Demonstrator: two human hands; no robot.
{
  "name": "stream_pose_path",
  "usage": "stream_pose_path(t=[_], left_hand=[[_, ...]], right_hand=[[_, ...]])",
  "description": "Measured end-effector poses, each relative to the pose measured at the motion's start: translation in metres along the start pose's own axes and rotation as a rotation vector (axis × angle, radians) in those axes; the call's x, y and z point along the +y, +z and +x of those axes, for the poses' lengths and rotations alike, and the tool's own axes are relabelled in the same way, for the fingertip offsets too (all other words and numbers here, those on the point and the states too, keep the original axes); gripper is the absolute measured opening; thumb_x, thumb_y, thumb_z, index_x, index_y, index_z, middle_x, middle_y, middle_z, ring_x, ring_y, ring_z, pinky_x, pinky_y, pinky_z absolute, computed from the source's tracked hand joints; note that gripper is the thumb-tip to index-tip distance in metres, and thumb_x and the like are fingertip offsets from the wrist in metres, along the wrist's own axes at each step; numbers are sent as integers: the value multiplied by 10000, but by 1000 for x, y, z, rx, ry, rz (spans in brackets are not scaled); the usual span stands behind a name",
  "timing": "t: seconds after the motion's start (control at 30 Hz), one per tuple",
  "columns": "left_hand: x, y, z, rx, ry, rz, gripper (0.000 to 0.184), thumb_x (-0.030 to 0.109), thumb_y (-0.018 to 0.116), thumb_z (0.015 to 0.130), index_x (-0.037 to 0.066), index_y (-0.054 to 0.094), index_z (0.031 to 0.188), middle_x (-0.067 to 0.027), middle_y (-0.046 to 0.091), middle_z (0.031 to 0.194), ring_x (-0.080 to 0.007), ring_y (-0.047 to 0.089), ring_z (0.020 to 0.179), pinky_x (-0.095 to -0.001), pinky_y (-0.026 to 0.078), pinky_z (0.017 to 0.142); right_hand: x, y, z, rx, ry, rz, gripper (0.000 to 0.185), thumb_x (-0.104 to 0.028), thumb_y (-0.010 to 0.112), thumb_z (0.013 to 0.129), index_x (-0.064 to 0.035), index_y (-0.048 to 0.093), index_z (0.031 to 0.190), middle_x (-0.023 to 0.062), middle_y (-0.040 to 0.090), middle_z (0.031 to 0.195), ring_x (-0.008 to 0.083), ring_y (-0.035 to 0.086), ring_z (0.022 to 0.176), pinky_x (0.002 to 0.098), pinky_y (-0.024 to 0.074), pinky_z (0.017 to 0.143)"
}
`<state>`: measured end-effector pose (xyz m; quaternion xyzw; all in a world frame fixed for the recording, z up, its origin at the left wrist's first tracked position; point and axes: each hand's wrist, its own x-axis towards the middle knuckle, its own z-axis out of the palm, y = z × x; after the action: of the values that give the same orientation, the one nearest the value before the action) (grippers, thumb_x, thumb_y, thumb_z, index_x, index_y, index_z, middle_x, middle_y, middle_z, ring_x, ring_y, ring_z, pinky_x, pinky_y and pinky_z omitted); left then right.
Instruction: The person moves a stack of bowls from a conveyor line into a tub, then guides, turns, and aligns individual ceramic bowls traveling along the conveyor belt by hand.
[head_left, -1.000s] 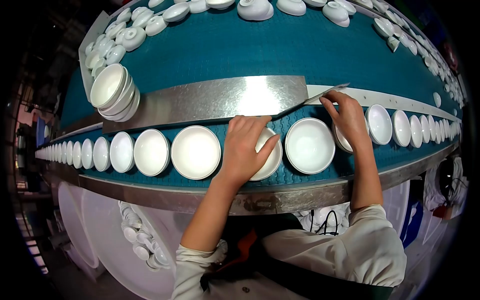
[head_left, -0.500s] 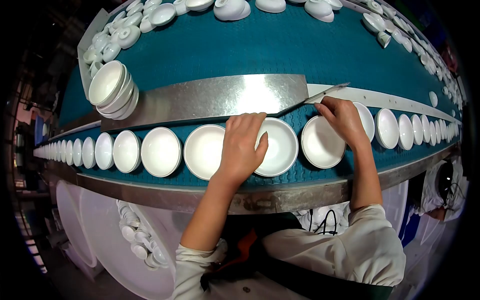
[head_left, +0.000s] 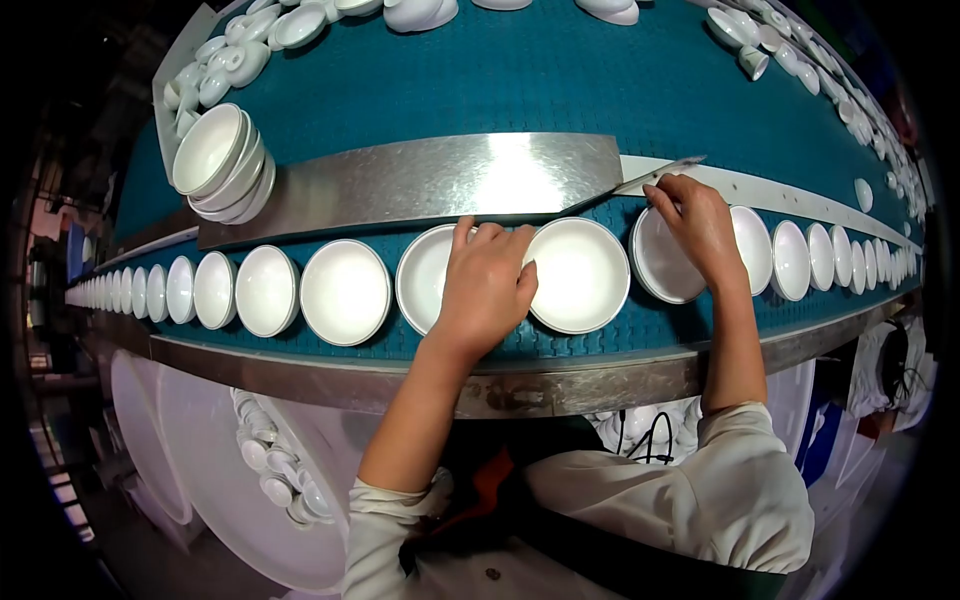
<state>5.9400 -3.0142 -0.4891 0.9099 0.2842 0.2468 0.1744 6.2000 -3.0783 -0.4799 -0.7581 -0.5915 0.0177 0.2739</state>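
Note:
A long row of white bowls stretches along the teal belt. My left hand lies over the row, fingers bent forward and thumb apart. It partly covers one bowl, and its thumb is by the rim of the neighbouring bowl. My right hand is closed in a pinch above another bowl, close to a thin metal strip. Whether it grips the strip or something small cannot be made out. Beyond the hands lies a shiny metal plate, with stacked bowls at its left end.
More bowls lie in piles on the belt at far left and far right. A metal edge runs along the front. Below it stands a large pale tub holding small white dishes. A white rail continues rightward.
The bowls in the row sit at different places relative to my hands. Bowls at the back have shifted left, and the view has tilted slightly. My left hand's fingers are more bent.

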Motion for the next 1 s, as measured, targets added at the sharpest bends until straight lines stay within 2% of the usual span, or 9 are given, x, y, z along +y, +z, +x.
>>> stream_pose_path(t=[0.07,0.13,0.2,0.4,0.43,0.57,0.73,0.87,1.0], left_hand=[[6,5,4,-30,-93,117,354,45,653,764,-10,607,1111,-124,628,900,-277,571,900,-496,358,1022],[12,10,9,-28,-127,82,350,53,631,799,5,594,1144,-152,628,981,-319,574,978,-490,350,1027],[21,19,18,178,-32,-33,368,52,645,789,11,589,1151,-161,624,1062,-336,572,1017,-490,370,1006],[50,40,32,126,101,-86,433,172,740,784,23,589,1161,-166,624,1099,-341,575,1049,-472,390,1009],[53,46,33,119,129,-96,488,274,750,792,24,588,1179,-162,631,1034,-326,588,997,-469,381,1028],[70,67,37,-69,52,-61,547,373,712,820,7,579,1203,-139,620,848,-302,593,842,-484,388,1018],[79,108,40,54,-29,107,343,57,638,769,-35,615,1099,-151,622,848,-306,579,835,-458,404,966],[88,129,55,254,-42,-15,357,58,666,742,-52,580,1071,-159,570,969,-308,530,971,-410,396,926],[106,145,63,230,121,-135,446,166,750,719,-41,555,1062,-148,556,973,-309,522,990,-430,387,936]], right_hand=[[-5,-15,2,-325,276,30,252,-237,632,913,10,681,925,175,697,889,335,661,773,390,507,718],[7,-14,-4,-264,216,43,260,-242,629,920,12,681,939,172,699,856,337,668,756,377,512,716],[23,-14,-7,-47,79,92,227,-230,635,899,-18,709,931,164,700,900,340,663,793,397,518,731],[59,-26,-11,22,38,31,209,-200,636,897,-15,707,965,156,703,963,337,664,847,396,519,756],[65,-27,-11,22,35,32,209,-200,636,897,-15,707,965,156,703,963,337,664,847,396,519,756],[98,-36,-17,-13,56,-4,209,-205,643,893,-11,702,945,163,700,924,334,662,811,394,518,731],[126,-45,-20,-192,137,-56,263,-207,639,894,38,624,798,219,623,733,379,581,628,406,456,609],[150,-40,-23,-260,85,170,226,-144,592,917,70,600,843,230,613,725,310,549,593,383,448,620],[179,-35,-22,-185,16,269,175,-88,549,929,77,606,915,224,641,815,324,604,696,381,470,680]])
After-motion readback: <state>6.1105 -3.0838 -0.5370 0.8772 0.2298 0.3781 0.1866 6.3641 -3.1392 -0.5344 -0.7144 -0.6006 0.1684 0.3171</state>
